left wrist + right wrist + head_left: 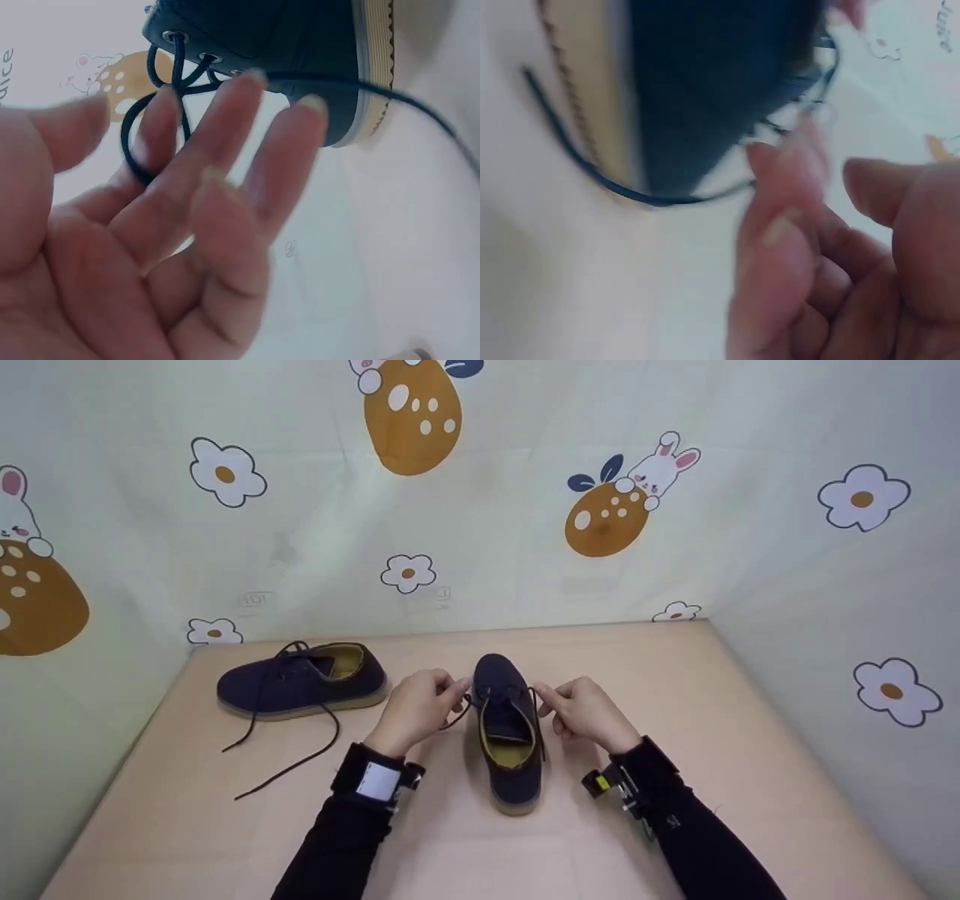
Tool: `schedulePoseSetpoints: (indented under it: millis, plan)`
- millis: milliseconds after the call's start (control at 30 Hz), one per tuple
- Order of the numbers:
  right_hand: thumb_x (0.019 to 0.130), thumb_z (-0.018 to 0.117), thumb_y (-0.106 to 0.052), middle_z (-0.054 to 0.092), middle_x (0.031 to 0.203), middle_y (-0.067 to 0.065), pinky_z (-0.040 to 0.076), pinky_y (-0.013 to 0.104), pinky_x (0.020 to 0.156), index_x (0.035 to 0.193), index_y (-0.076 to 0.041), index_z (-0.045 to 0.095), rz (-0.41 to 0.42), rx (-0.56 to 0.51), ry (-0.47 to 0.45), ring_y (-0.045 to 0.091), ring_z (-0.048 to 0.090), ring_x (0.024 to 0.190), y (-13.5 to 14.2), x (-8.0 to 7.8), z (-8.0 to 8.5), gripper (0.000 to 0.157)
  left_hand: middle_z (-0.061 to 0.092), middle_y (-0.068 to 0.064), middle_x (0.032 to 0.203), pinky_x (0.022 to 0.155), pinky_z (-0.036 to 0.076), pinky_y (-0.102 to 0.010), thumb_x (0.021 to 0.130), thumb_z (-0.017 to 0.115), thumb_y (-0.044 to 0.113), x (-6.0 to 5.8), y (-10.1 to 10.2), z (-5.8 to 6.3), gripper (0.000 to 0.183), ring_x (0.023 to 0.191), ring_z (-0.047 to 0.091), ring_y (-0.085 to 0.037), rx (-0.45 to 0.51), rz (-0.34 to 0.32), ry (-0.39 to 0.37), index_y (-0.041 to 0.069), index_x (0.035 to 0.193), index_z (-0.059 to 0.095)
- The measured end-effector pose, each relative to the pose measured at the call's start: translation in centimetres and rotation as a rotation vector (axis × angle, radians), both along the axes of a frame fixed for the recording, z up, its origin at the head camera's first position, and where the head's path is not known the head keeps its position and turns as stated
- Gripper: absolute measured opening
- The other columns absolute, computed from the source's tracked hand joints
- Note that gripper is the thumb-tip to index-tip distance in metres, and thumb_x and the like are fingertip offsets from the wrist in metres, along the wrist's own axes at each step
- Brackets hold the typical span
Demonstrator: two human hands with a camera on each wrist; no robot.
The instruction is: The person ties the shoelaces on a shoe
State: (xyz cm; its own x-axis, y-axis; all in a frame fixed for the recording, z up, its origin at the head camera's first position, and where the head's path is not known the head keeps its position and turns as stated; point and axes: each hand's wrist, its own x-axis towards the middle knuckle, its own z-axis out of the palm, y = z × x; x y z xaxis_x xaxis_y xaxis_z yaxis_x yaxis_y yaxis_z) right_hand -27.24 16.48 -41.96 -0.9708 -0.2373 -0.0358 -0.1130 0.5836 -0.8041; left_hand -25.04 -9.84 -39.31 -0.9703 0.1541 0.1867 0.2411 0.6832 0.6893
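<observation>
A dark navy lace-up shoe [516, 780] with a yellowish lining stands in the middle, toe away from me. To its left, my left hand [420, 706] has its fingertips at a dark shoelace [420, 107]. That lace loops by the index finger and trails past the other fingertips; the thumb stands apart, fingers loosely bent. On the shoe's other side, my right hand [589, 711] touches the other end of the shoelace [641, 198]. This strand runs behind its bent fingers, and a gap shows between thumb and forefinger. Part of each strand is hidden by fingers.
A second navy shoe [277, 690] lies further left, toe pointing left, with its laces [300, 763] loose on the pale pink tabletop [712, 825]. Pale printed cloth walls [510, 600] close the table in at the back and both sides.
</observation>
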Motion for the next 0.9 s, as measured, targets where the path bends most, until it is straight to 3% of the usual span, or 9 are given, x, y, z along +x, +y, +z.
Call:
schedulePoseSetpoints:
  millis: [200,267,367,533,733,900]
  plan:
    - [0.098,0.059,-0.046,0.049,0.045,-0.002,0.031,0.023,0.040,0.072,-0.006,0.070,-0.074,-0.107,0.041,0.013,0.043,0.038,-1.0,-0.6,-1.8,0.049,0.068,0.004,0.078,0.067,0.047,-0.035,0.093,0.067,0.018,-0.3,0.2,0.0,0.006,0.069,0.061,-0.014,0.075,0.094,0.108,0.013,0.091,0.067]
    - [0.096,0.061,-0.048,0.048,0.045,-0.003,0.030,0.023,0.039,0.071,-0.006,0.068,-0.097,-0.121,0.057,0.011,0.043,0.038,-1.3,-0.6,-2.0,0.049,0.070,0.003,0.080,0.064,0.048,-0.033,0.092,0.066,0.013,-0.4,0.2,0.0,0.006,0.066,0.062,-0.012,0.120,0.108,0.125,0.012,0.098,0.066]
    - [0.093,0.066,-0.046,0.048,0.047,-0.003,0.031,0.022,0.039,0.073,-0.007,0.069,-0.117,-0.166,0.044,0.010,0.042,0.038,-1.7,-0.5,-2.0,0.044,0.072,-0.001,0.080,0.058,0.049,-0.031,0.092,0.064,0.009,-0.5,0.1,0.0,0.012,0.060,0.064,-0.011,0.193,0.107,0.119,0.010,0.104,0.064]
    - [0.092,0.071,-0.028,0.045,0.050,-0.004,0.032,0.021,0.040,0.079,-0.004,0.071,-0.125,-0.301,-0.021,0.008,0.040,0.040,-2.1,-0.3,-2.1,0.028,0.071,-0.001,0.076,0.054,0.049,-0.029,0.092,0.063,0.010,-0.6,-0.1,0.1,0.014,0.060,0.066,-0.016,0.256,0.078,0.051,0.009,0.106,0.064]
    - [0.091,0.071,-0.039,0.042,0.049,-0.005,0.031,0.021,0.040,0.078,-0.004,0.071,-0.133,-0.370,-0.060,0.009,0.038,0.040,-2.4,-0.3,-2.3,0.038,0.068,0.001,0.073,0.053,0.049,-0.028,0.094,0.065,0.014,-0.4,-0.7,0.4,0.011,0.057,0.064,-0.017,0.204,-0.009,-0.048,0.007,0.101,0.071]
    - [0.091,0.071,-0.025,0.044,0.052,-0.005,0.032,0.020,0.040,0.082,-0.002,0.072,-0.138,-0.388,-0.065,0.008,0.038,0.041,-2.5,-0.3,-2.5,0.024,0.067,0.003,0.073,0.059,0.046,-0.029,0.087,0.077,0.022,-0.4,-1.3,0.3,0.012,0.062,0.060,-0.013,0.068,-0.082,-0.116,0.010,0.091,0.076]
